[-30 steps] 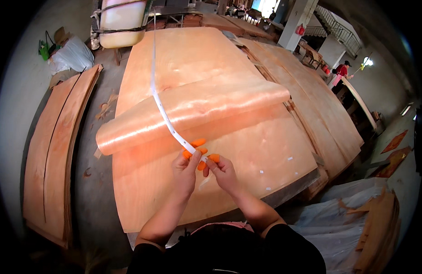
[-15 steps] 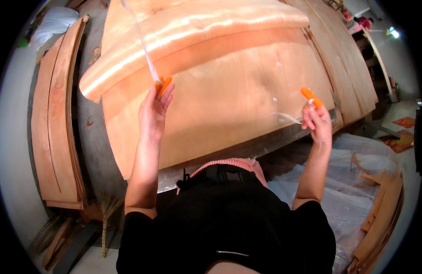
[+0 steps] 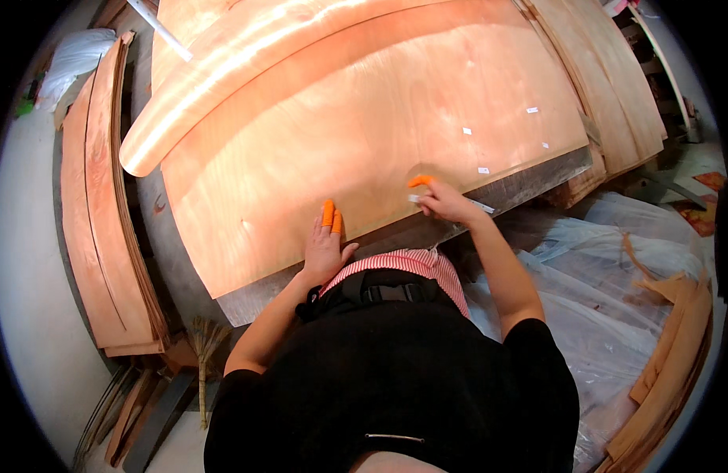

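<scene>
A thin wood veneer sheet [image 3: 364,118] lies in front of me, its far part curled into a roll [image 3: 222,75]. My left hand [image 3: 324,248] rests flat on the sheet by its near edge, fingers stretched out, two of them in orange finger covers [image 3: 328,213]. My right hand [image 3: 444,202] is closed just over the near edge, pinching a strip of white tape [image 3: 481,206] whose tail sticks out past the hand. One of its fingers also wears an orange cover [image 3: 419,181]. Several small white tape pieces [image 3: 483,170] dot the sheet's right side.
Another white tape length [image 3: 163,33] hangs at the upper left. A veneer stack [image 3: 96,213] stands left, with a straw broom [image 3: 205,355] below it. More veneer [image 3: 601,79] lies at the far right. Clear plastic sheeting [image 3: 593,299] and veneer offcuts [image 3: 664,347] are at lower right.
My left hand has let go of the hanging tape and come down flat onto the veneer. My right hand has moved left and down to the sheet's near edge with its tape strip.
</scene>
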`<move>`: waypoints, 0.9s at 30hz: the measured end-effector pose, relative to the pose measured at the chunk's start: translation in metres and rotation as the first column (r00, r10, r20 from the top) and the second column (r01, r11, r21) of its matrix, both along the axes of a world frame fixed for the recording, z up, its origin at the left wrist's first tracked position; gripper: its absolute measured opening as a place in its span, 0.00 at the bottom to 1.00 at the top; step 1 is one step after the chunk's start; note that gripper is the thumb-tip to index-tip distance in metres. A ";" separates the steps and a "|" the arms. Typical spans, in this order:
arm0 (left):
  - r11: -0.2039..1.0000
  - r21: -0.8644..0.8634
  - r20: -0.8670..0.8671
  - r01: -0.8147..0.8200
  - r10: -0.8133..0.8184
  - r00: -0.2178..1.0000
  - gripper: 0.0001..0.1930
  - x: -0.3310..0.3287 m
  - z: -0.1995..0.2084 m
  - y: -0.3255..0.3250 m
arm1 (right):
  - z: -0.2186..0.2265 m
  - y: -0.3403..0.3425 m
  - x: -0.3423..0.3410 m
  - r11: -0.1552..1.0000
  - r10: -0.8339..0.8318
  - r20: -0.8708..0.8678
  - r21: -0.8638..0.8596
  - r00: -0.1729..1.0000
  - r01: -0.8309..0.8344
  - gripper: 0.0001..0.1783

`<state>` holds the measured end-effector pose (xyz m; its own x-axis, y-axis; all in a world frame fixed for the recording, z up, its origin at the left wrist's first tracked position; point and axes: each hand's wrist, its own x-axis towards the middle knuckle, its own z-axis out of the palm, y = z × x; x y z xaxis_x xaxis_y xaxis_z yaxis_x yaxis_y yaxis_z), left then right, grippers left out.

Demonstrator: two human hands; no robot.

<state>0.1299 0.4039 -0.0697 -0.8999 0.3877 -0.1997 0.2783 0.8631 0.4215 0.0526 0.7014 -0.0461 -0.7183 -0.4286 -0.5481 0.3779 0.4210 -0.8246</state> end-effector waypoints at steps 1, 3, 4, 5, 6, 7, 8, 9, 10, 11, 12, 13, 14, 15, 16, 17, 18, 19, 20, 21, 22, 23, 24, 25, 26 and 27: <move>0.999 0.019 0.013 0.027 -0.027 1.000 0.37 -0.001 0.000 0.006 | -0.024 -0.006 -0.003 0.999 0.033 -0.062 0.017 0.998 -0.032 0.13; 0.996 0.059 0.038 0.073 -0.076 0.996 0.38 -0.006 -0.001 0.016 | -0.056 -0.021 -0.009 0.994 0.107 -0.184 0.056 0.977 -0.098 0.11; 0.993 0.048 0.013 0.105 -0.106 0.994 0.38 -0.008 0.000 0.020 | -0.062 -0.027 -0.010 0.995 0.082 -0.175 0.063 0.981 -0.072 0.11; 0.991 0.070 0.030 0.113 -0.115 0.993 0.38 -0.010 0.001 0.024 | -0.059 -0.035 -0.011 0.996 0.062 -0.165 0.072 0.984 -0.051 0.12; 0.988 0.092 0.047 0.122 -0.126 0.991 0.38 -0.013 0.003 0.029 | -0.057 -0.041 -0.012 0.996 0.040 -0.156 0.082 0.987 -0.027 0.13; 0.985 0.115 0.063 0.131 -0.139 0.988 0.37 -0.016 0.003 0.033 | -0.060 -0.046 -0.013 0.990 0.062 -0.198 0.133 0.978 -0.035 0.12; 0.979 0.148 0.040 0.142 -0.149 0.988 0.37 -0.019 0.003 0.039 | -0.065 -0.048 -0.014 0.982 0.083 -0.239 0.186 0.967 -0.038 0.11; 0.971 0.181 0.016 0.155 -0.160 0.987 0.37 -0.022 0.003 0.045 | -0.069 -0.050 -0.015 0.970 0.105 -0.279 0.239 0.954 -0.037 0.10; 0.962 0.213 -0.008 0.169 -0.171 0.985 0.37 -0.025 0.003 0.051 | -0.073 -0.052 -0.014 0.956 0.117 -0.363 0.293 0.925 -0.005 0.12; 0.967 0.146 -0.035 0.210 -0.207 0.978 0.37 -0.027 0.001 0.056 | -0.073 -0.055 -0.014 0.939 0.135 -0.442 0.343 0.887 0.028 0.13; 0.965 0.078 -0.061 0.249 -0.245 0.968 0.36 -0.029 -0.001 0.061 | -0.074 -0.057 -0.014 0.919 0.157 -0.516 0.389 0.842 0.067 0.15; 0.958 0.009 -0.083 0.287 -0.285 0.955 0.36 -0.030 -0.003 0.064 | -0.073 -0.057 -0.014 0.886 0.184 -0.507 0.457 0.842 0.081 0.15; 0.961 -0.006 -0.092 0.277 -0.276 0.957 0.36 -0.030 -0.005 0.066 | -0.062 -0.058 -0.015 0.848 0.214 -0.494 0.522 0.843 0.092 0.16; 0.963 -0.020 -0.103 0.268 -0.268 0.958 0.36 -0.029 -0.006 0.068 | -0.053 -0.057 -0.016 0.804 0.241 -0.480 0.586 0.843 0.103 0.17; 0.965 -0.033 -0.114 0.259 -0.261 0.959 0.35 -0.029 -0.007 0.070 | -0.048 -0.052 -0.018 0.810 0.244 -0.425 0.584 0.872 0.058 0.16; 0.968 -0.036 -0.140 0.249 -0.251 0.958 0.36 -0.028 -0.009 0.072 | -0.044 -0.042 -0.023 0.815 0.244 -0.369 0.579 0.897 0.016 0.16; 0.971 -0.040 -0.164 0.236 -0.239 0.957 0.36 -0.027 -0.011 0.074 | -0.042 -0.032 -0.025 0.821 0.247 -0.310 0.570 0.918 -0.029 0.16; 0.974 -0.043 -0.188 0.222 -0.226 0.956 0.36 -0.026 -0.012 0.076 | -0.041 -0.023 -0.025 0.850 0.205 -0.271 0.525 0.940 -0.033 0.16; 0.976 -0.046 -0.175 0.211 -0.216 0.961 0.36 -0.026 -0.013 0.080 | -0.040 -0.013 -0.025 0.877 0.164 -0.226 0.480 0.960 -0.037 0.16; 0.979 -0.050 -0.163 0.199 -0.205 0.965 0.37 -0.027 -0.014 0.085 | -0.041 -0.006 -0.025 0.900 0.127 -0.178 0.434 0.976 -0.038 0.15; 0.981 -0.054 -0.150 0.187 -0.193 0.970 0.37 -0.027 -0.015 0.089 | -0.042 0.000 -0.023 0.898 0.156 -0.230 0.438 0.961 -0.041 0.14; 0.980 -0.076 -0.132 0.186 -0.195 0.972 0.38 -0.028 -0.016 0.094 | -0.042 0.003 -0.022 0.897 0.182 -0.283 0.441 0.942 -0.041 0.13; 0.978 -0.099 -0.114 0.184 -0.195 0.974 0.38 -0.028 -0.017 0.099 | -0.042 0.005 -0.022 0.895 0.209 -0.335 0.443 0.919 -0.043 0.12; 0.976 -0.121 -0.095 0.182 -0.194 0.976 0.39 -0.029 -0.017 0.102 | -0.041 0.007 -0.023 0.869 0.261 -0.305 0.487 0.916 -0.086 0.11; 0.976 -0.123 -0.105 0.182 -0.195 0.975 0.39 -0.029 -0.019 0.102 | -0.037 0.006 -0.027 0.840 0.310 -0.274 0.527 0.910 -0.127 0.10; 0.976 -0.125 -0.115 0.180 -0.195 0.974 0.39 -0.028 -0.021 0.102 | -0.034 0.005 -0.030 0.808 0.357 -0.241 0.565 0.902 -0.169 0.09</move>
